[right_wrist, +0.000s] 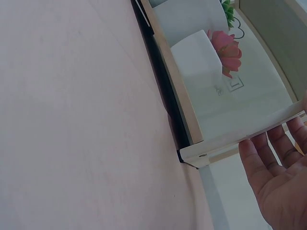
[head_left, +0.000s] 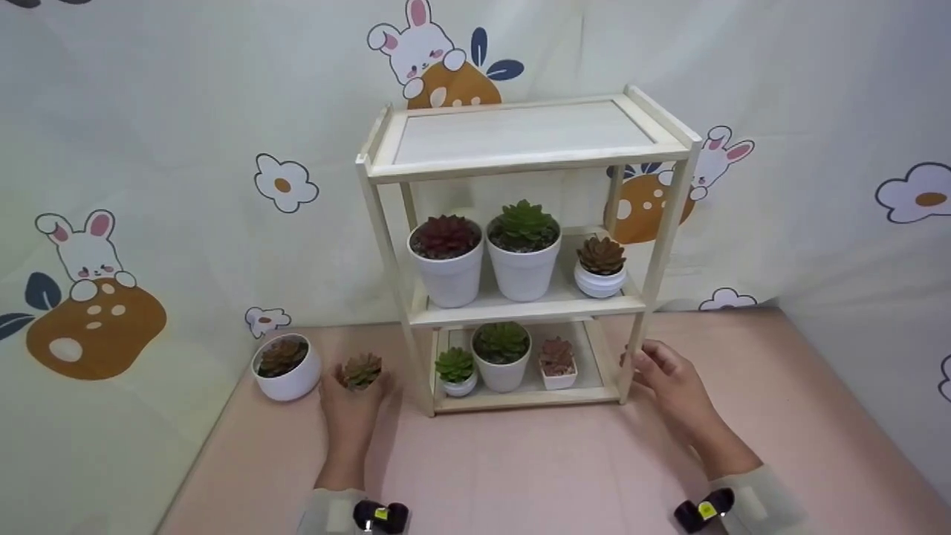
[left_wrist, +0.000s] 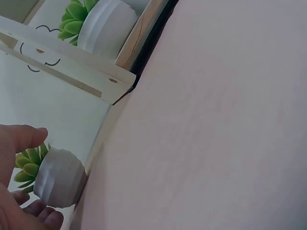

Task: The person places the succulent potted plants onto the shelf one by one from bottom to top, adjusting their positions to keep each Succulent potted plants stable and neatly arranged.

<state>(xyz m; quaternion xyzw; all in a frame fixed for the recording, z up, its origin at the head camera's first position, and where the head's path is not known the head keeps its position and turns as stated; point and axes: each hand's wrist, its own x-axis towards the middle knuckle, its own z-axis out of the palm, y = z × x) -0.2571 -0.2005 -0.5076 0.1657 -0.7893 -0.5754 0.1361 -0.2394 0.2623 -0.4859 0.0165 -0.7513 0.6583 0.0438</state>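
A white wooden rack (head_left: pixel 520 405) holds several potted succulents. At its left, my left hand (head_left: pixel 349 405) is spread around a small potted succulent (head_left: pixel 362 370) on the table. The left wrist view shows the thumb above the green leaves, with a gap to the pot, and the other fingers low beside the white ribbed pot (left_wrist: pixel 60 177). My right hand (head_left: pixel 676 386) is at the rack's front right post; in the right wrist view the fingertips (right_wrist: pixel 247 146) meet the post's outer side, with the thumb tip at the frame's edge across from them.
A round white pot with a brown succulent (head_left: pixel 286 379) stands left of my left hand. On the middle shelf are a dark red succulent (head_left: pixel 446 260), a green one (head_left: pixel 524 256) and a small brown one (head_left: pixel 600 271). The lower shelf carries more, including a pink one (head_left: pixel 557 364).
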